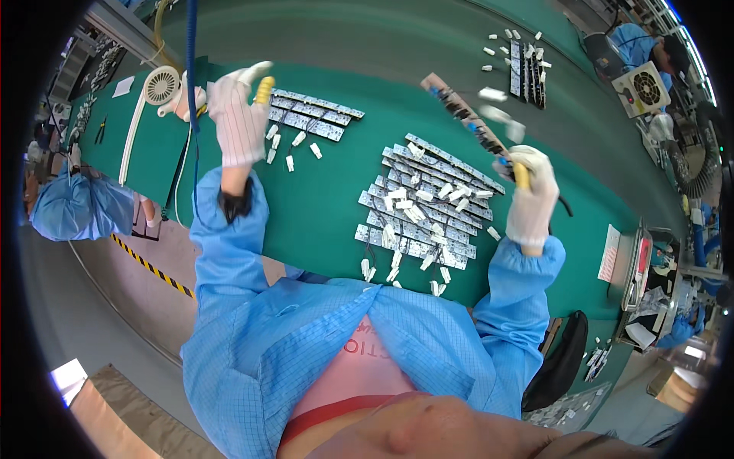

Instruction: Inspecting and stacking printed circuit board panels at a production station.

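White-gloved right hand (533, 190) pinches a circuit strip (472, 121) slanting forward and leftward.

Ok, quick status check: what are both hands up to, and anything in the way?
Right hand gripping raised circuit board strip. Left hand open, beside smaller board group. Blue cord hanging left of that hand, no blockage seen.

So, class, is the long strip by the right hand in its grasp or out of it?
In: the right hand pinches the strip near one end.
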The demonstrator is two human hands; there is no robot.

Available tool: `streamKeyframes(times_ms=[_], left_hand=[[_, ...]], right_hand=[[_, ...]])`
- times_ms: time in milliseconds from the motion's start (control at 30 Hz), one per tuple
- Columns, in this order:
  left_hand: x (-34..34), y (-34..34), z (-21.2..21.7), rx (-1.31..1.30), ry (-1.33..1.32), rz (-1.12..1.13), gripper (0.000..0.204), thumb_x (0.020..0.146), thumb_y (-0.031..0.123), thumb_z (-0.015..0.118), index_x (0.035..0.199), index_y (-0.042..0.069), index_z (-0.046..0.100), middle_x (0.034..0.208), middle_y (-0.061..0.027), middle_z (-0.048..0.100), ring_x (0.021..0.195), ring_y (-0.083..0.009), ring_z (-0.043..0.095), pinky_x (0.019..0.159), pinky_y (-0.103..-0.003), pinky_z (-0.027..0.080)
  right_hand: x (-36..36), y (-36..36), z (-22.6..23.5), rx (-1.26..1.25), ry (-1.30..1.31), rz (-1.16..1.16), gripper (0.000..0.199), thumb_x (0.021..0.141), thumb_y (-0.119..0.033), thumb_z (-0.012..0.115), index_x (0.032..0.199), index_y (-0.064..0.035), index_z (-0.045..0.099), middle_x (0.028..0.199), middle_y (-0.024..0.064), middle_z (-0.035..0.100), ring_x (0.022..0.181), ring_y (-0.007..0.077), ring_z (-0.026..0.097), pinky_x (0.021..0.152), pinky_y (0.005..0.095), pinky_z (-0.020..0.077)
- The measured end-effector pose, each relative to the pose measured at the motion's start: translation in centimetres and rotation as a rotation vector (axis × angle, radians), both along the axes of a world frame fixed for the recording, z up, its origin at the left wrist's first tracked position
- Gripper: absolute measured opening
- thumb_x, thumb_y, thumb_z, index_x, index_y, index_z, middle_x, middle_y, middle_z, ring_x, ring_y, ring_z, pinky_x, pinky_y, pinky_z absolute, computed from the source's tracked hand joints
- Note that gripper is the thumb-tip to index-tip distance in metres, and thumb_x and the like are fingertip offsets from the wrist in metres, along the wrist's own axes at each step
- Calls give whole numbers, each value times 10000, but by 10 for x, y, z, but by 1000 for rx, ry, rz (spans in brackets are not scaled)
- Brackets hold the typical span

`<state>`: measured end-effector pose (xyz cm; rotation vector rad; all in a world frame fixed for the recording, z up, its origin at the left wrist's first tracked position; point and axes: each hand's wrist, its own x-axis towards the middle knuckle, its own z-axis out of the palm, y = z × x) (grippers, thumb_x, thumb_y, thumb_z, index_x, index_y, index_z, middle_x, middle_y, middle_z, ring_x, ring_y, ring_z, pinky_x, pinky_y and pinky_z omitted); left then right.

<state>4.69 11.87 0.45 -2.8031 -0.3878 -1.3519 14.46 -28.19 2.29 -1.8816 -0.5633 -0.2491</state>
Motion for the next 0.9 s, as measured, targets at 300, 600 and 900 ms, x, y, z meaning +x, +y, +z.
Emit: streamKeyframes(times_ms=[300, 600, 900], left_hand=[[-46, -134, 44, -1508, 427, -988, 323, 951, 230, 453, 1142, -12, 548, 1012, -101, 623, 925, -176, 586, 874, -283, 437], [-49, -141, 42, -1244, 530, -965, 550, 825, 376, 657, 1174, -26, 519, 1038, -100, 635, 910, -168, 614, 798, -296, 489], [-52, -147, 29, -1433, 144, -1094, 512, 746, 215, 712, 1156, -39, 540, 1069, -104, 623, 944, -155, 607, 839, -266, 494]], right_hand=[[-56, 11, 34, -309, -558, 161, 359, 769, -205, 695, 1066, -39, 577, 1037, 125, 599, 919, 273, 618, 832, 363, 495], [-64, -16, 34, 62, 548, 116, 448, 876, -359, 612, 1154, -21, 514, 774, 30, 588, 616, 80, 553, 537, 209, 442], [-59, -24, 33, 243, 566, 210, 471, 873, -399, 595, 1100, 10, 535, 716, 39, 587, 540, 86, 525, 492, 185, 385]])
